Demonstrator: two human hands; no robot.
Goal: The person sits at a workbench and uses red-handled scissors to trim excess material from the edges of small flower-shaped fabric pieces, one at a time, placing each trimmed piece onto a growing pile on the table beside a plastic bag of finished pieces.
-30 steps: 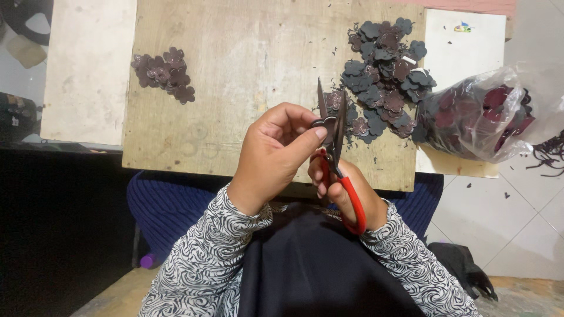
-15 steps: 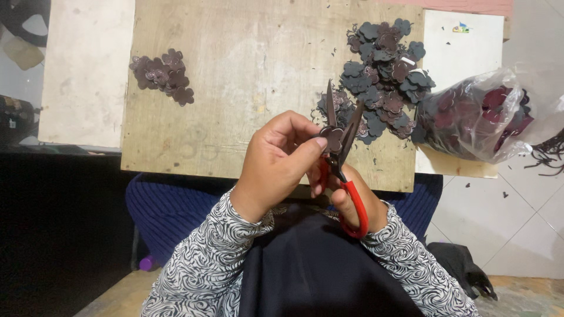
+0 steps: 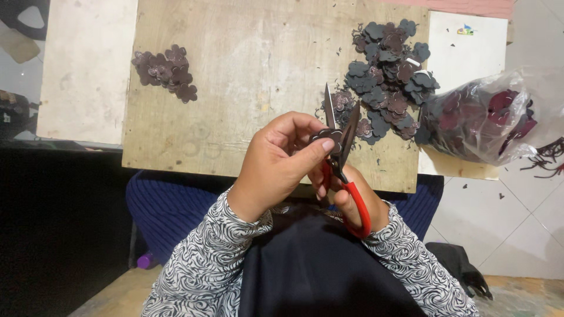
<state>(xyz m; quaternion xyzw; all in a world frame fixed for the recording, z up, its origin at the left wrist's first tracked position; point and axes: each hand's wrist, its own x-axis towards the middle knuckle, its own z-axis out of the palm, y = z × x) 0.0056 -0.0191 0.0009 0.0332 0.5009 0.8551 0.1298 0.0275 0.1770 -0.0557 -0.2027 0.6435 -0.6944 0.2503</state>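
Clear plastic bag [image 3: 499, 126] w/ dark flower cutouts; left hand [image 3: 276, 161] fingers pinching flower piece [image 3: 329, 136], right hand [image 3: 358, 196] gripping red scissors [image 3: 346, 170].

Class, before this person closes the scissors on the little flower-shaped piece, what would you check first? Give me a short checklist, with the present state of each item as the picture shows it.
1. Piece gripped: the left hand pinches the dark flower-shaped piece between thumb and fingers. Ok.
2. Blades open around the piece: the scissors stand open, the piece between the blades. Ok.
3. Scissors held: the right hand is through the red handle. Ok.
4. Left fingertips out of the blades' path: the thumb lies very close. Cannot tell.
5. Where the cut line runs on the piece: too small to see. Cannot tell.
6. Room on the wooden board between the two piles. Ok.
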